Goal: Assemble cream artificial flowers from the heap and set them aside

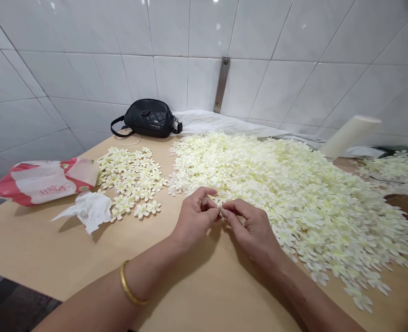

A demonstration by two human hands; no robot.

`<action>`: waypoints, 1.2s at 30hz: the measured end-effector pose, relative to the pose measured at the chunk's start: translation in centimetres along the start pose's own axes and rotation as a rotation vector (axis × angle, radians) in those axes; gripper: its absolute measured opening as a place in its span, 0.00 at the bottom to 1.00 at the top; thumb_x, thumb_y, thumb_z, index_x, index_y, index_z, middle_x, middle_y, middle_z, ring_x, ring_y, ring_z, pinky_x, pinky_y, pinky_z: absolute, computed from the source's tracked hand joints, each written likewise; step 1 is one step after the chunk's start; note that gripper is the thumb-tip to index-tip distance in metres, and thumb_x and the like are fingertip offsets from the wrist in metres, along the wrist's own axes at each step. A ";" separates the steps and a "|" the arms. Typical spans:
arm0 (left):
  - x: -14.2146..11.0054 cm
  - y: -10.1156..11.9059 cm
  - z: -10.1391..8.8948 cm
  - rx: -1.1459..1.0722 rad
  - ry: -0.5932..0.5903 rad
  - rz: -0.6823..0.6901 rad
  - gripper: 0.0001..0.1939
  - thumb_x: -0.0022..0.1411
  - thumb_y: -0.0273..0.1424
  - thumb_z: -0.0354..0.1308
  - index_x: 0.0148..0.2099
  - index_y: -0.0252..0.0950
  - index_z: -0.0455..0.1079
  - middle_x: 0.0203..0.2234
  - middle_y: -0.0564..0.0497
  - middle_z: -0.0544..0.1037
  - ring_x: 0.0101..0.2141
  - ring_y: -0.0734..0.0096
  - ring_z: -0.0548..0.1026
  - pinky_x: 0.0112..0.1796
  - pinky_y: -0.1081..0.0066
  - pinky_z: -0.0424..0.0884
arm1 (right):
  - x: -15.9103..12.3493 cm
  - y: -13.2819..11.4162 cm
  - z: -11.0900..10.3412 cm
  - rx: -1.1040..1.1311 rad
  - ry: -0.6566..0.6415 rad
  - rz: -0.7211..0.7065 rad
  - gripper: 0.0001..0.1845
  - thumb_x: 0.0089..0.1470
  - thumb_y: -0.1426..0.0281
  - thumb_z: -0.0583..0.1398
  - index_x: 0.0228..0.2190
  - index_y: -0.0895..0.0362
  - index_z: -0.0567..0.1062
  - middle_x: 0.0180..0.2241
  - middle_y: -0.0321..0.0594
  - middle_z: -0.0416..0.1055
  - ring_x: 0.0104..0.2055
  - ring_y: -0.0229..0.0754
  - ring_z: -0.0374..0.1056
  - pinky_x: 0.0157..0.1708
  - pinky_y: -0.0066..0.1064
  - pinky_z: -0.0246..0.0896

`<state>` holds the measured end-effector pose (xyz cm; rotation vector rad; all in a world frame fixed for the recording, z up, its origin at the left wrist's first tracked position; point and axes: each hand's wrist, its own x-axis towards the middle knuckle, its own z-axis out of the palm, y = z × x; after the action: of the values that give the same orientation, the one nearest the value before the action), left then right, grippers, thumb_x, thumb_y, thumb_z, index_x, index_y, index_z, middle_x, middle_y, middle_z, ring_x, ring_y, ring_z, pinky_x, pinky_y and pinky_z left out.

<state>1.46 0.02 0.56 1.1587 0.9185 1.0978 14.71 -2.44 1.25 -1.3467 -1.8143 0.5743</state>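
My left hand [199, 211] and my right hand [250, 226] meet above the table in front of the large heap. Both are closed in a pinch on one small pale artificial flower [219, 208], mostly covered by the fingertips. Right behind them spreads the big heap of cream-white artificial flowers [259, 170], yellowish at their centres. To the left lies a smaller, flatter group of the same flowers [129, 177], with two flowers at its near edge.
A red-and-white tissue pack [48, 181] and a crumpled tissue [90, 210] lie at the left on the wooden table [69, 258]. A black quilted bag [150, 118] stands near the tiled wall [169, 78]. At the back right leans a whitish roll [349, 136].
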 end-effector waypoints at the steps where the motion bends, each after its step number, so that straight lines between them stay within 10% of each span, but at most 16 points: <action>1: -0.1 0.0 0.1 0.024 -0.005 0.023 0.15 0.44 0.23 0.55 0.38 0.35 0.62 0.16 0.58 0.67 0.20 0.78 0.65 0.25 0.74 0.63 | -0.1 -0.1 0.0 -0.002 0.017 0.001 0.09 0.51 0.72 0.52 0.26 0.58 0.71 0.24 0.36 0.68 0.26 0.36 0.63 0.27 0.26 0.55; 15: 0.0 1.3 -0.1 0.104 0.091 -0.064 0.03 0.43 0.22 0.53 0.24 0.32 0.66 0.15 0.55 0.66 0.19 0.79 0.65 0.24 0.76 0.60 | 1.0 1.3 -2.0 0.508 0.141 0.238 0.12 0.46 0.64 0.58 0.27 0.61 0.73 0.24 0.38 0.67 0.27 0.36 0.61 0.29 0.29 0.59; 24: 0.3 0.9 -0.4 0.071 0.070 -0.056 0.02 0.44 0.24 0.53 0.26 0.33 0.65 0.16 0.56 0.66 0.20 0.78 0.66 0.25 0.75 0.61 | 5.5 3.3 -8.8 -0.481 0.566 -0.098 0.10 0.50 0.71 0.51 0.25 0.58 0.70 0.27 0.42 0.68 0.30 0.41 0.63 0.32 0.32 0.56; 29: 0.4 1.1 -0.5 0.007 0.091 -0.051 0.07 0.44 0.25 0.55 0.30 0.35 0.64 0.16 0.58 0.66 0.18 0.78 0.67 0.25 0.74 0.62 | 8.6 3.7 -8.8 -0.547 0.477 -0.124 0.08 0.47 0.72 0.52 0.28 0.59 0.71 0.28 0.44 0.69 0.33 0.44 0.64 0.33 0.34 0.57; 36: 0.2 1.2 -0.3 -0.059 0.075 -0.040 0.13 0.43 0.24 0.57 0.35 0.34 0.62 0.16 0.59 0.67 0.19 0.77 0.68 0.28 0.72 0.65 | 2.6 -0.4 -3.2 -0.246 0.194 -0.156 0.09 0.52 0.71 0.52 0.26 0.57 0.71 0.27 0.38 0.68 0.29 0.38 0.63 0.29 0.27 0.56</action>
<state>1.02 0.39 1.67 1.0524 0.9569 1.1345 16.74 -0.44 4.32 -1.3533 -1.8511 0.1353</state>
